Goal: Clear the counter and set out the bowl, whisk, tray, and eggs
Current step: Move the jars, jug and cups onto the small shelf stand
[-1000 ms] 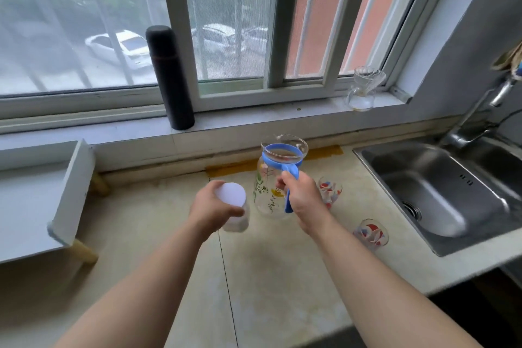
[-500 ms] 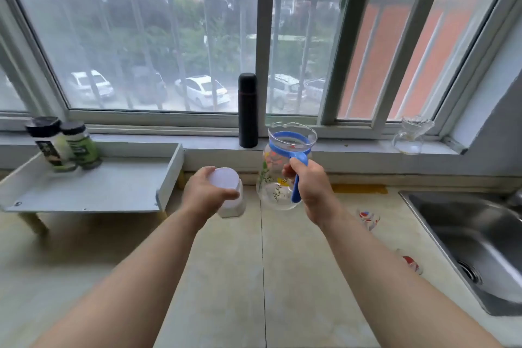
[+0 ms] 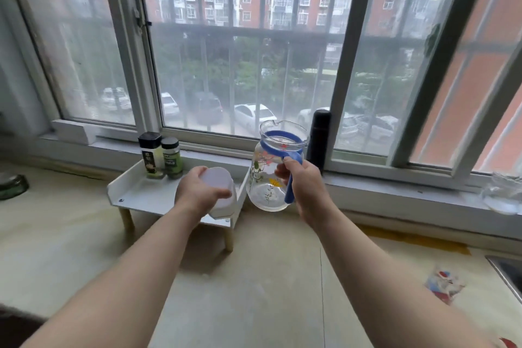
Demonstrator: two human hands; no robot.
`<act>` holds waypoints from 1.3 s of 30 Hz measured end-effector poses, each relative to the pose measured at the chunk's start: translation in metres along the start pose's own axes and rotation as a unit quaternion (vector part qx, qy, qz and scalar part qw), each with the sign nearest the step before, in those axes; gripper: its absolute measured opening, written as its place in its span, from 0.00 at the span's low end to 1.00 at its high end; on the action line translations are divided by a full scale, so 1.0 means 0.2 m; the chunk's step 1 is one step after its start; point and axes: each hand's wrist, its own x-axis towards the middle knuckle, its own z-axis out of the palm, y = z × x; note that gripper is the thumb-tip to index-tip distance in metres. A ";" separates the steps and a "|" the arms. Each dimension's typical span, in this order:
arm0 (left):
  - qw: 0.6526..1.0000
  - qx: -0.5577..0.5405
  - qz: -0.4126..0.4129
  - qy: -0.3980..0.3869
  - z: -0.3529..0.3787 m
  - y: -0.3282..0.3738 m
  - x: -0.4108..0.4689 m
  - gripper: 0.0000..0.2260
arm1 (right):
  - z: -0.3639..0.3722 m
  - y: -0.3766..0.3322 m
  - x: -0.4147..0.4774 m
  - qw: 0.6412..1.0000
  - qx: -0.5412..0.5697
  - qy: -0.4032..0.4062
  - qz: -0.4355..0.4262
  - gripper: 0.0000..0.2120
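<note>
Big windows stand behind a pale table (image 3: 254, 285). Both hands are full: the left hand (image 3: 197, 192) wraps round a white tub (image 3: 217, 181), the right hand (image 3: 305, 182) grips the blue handle of a glass jug (image 3: 265, 178), both held up near a little white shelf (image 3: 147, 192). Clearing looks only begun. No bowl, whisk, tray or eggs show. Blurry cups (image 3: 445, 284) wait at the right; something dark (image 3: 12, 186) at the left edge is cut off.

The counter (image 3: 254, 291) bears a white rack (image 3: 147, 192) holding 2 jars (image 3: 149, 154), and a patterned glass (image 3: 445, 285); a flask (image 3: 319, 135) stands on the sill (image 3: 395, 186).
</note>
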 end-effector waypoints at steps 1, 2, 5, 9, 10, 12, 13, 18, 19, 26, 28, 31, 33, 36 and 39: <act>1.000 0.001 -0.005 0.002 -0.05 -0.02 0.04 0.38 | 0.06 0.00 0.02 1.000 0.001 -0.007 0.001 0.08; 1.000 0.004 -0.008 0.006 -0.09 -0.04 0.07 0.39 | 0.12 0.01 0.04 1.000 0.000 -0.015 0.002 0.08; 0.999 0.016 -0.022 0.019 -0.27 -0.14 0.25 0.38 | 0.37 0.05 0.13 0.999 -0.004 -0.034 0.008 0.05; 0.999 0.024 -0.035 0.020 -0.43 -0.22 0.43 0.37 | 0.61 0.10 0.23 0.999 -0.015 -0.030 0.013 0.05; 0.999 0.025 -0.038 0.021 -0.48 -0.24 0.49 0.37 | 0.69 0.11 0.26 0.999 -0.019 -0.031 0.019 0.06; 0.999 0.019 -0.044 0.017 -0.56 -0.29 0.59 0.36 | 0.83 0.14 0.32 0.998 -0.031 -0.030 0.034 0.06; 0.999 0.020 -0.048 0.011 -0.60 -0.31 0.64 0.36 | 0.88 0.16 0.34 0.998 -0.033 -0.027 0.041 0.06; 0.997 0.029 -0.065 -0.020 -0.73 -0.44 0.90 0.39 | 1.12 0.26 0.48 0.997 -0.030 0.000 0.070 0.06; 0.997 0.029 -0.068 -0.027 -0.75 -0.46 0.95 0.39 | 1.16 0.28 0.50 0.997 -0.034 0.006 0.075 0.06; 0.994 0.017 -0.080 -0.068 -0.79 -0.62 1.19 0.36 | 1.34 0.43 0.60 0.992 -0.053 0.053 0.103 0.05; 0.994 0.019 -0.083 -0.072 -0.79 -0.66 1.24 0.36 | 1.36 0.45 0.63 0.991 -0.060 0.059 0.108 0.05; 0.993 0.018 -0.087 -0.078 -0.77 -0.69 1.30 0.37 | 1.40 0.46 0.67 0.989 -0.071 0.064 0.114 0.05; 0.992 0.017 -0.090 -0.083 -0.76 -0.71 1.34 0.37 | 1.41 0.48 0.71 0.988 -0.067 0.068 0.117 0.06; 0.992 0.024 -0.092 -0.088 -0.74 -0.73 1.39 0.37 | 1.43 0.51 0.76 0.988 -0.065 0.075 0.122 0.08; 0.991 0.037 -0.092 -0.086 -0.73 -0.74 1.44 0.37 | 1.43 0.54 0.78 0.986 -0.071 0.083 0.126 0.08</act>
